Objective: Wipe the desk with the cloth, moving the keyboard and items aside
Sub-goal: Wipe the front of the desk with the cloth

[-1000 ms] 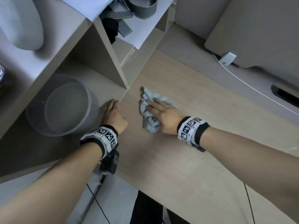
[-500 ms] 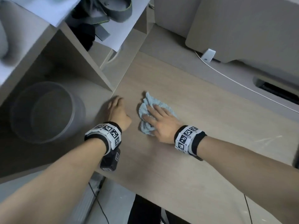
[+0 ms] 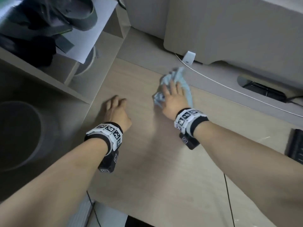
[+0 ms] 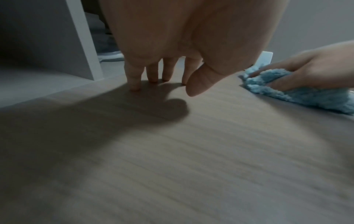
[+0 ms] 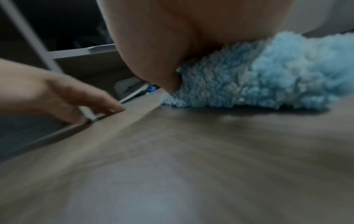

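While the big wooden table (image 3: 147, 169) fills most of the head view, a tall shelf (image 3: 91, 89) stands along its side at nine o'clock, and a round grey bin (image 3: 21, 136) sits down at eight o'clock. At one o'clock a thin white cable (image 3: 229, 86) runs across the back. At three o'clock the dark keyboard (image 3: 295, 146) peeks in at the edge.

The right hand (image 3: 175, 99) lies flat on the cloth (image 3: 182, 77), fingers straight, pressing it down at twelve o'clock near the cable. The left hand (image 3: 117, 110) rests its straight fingertips on the table near the shelf and holds nothing.

The blue cloth looks soft, fluffy and light. It will likely bunch up and slide easily, so pressing on its middle with a flat palm seems best. It could catch the cable.
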Tool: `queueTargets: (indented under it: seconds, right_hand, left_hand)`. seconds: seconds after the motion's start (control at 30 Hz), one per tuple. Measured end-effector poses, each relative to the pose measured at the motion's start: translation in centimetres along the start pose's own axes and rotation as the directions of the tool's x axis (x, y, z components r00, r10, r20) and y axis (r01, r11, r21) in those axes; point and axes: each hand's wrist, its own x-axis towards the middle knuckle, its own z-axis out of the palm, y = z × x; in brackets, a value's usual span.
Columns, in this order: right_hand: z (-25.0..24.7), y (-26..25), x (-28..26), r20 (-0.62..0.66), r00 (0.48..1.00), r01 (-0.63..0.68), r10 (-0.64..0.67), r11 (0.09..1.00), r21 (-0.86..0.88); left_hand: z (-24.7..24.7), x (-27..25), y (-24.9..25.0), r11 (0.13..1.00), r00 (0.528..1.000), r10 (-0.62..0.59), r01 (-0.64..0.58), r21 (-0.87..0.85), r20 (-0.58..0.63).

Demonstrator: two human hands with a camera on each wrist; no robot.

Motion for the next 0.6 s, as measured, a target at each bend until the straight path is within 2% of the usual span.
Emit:
queueTargets:
  seconds: [0.07, 0.13, 0.2, 0.33, 0.5, 0.6]
  right_hand:
    - [0.4, -1.1, -0.8, 0.059, 0.986, 0.160, -0.158, 0.986, -0.034]
    - [0.3, 0.0, -1.8, 0.065, 0.967, 0.248, -0.246, 0.968, -0.028]
    - [-0.3, 2.9, -2.3, 0.003, 0.978, 0.211, -0.211, 0.977, 0.029]
    - [-1.5, 6.8, -0.7, -0.044, 0.999, 0.034, -0.031, 0.998, 0.053]
    - [-2.7, 2.5, 6.0, -0.078, 0.997, 0.007, -0.005, 1.000, 0.026]
    - [-2.6, -2.4, 7.9, -0.009, 0.989, 0.148, -0.148, 0.988, -0.038]
  left_hand:
    - [0.0, 0.1, 0.2, 1.000, 1.000, -0.002, 0.001, 0.027, 0.004]
    - [-0.1, 0.2, 0.3, 0.999, 1.000, -0.001, 0.000, 0.055, 0.017]
    - [-0.4, 0.3, 0.8, 0.997, 1.000, -0.009, 0.007, 0.073, 0.018]
    - [-0.7, 0.5, 0.9, 0.996, 1.000, -0.023, 0.022, 0.086, 0.003]
    - [0.0, 0.5, -0.7, 0.994, 1.000, 0.005, -0.003, 0.107, -0.018]
    - [0.2, 0.5, -1.1, 0.993, 1.000, 0.015, -0.013, 0.116, -0.012]
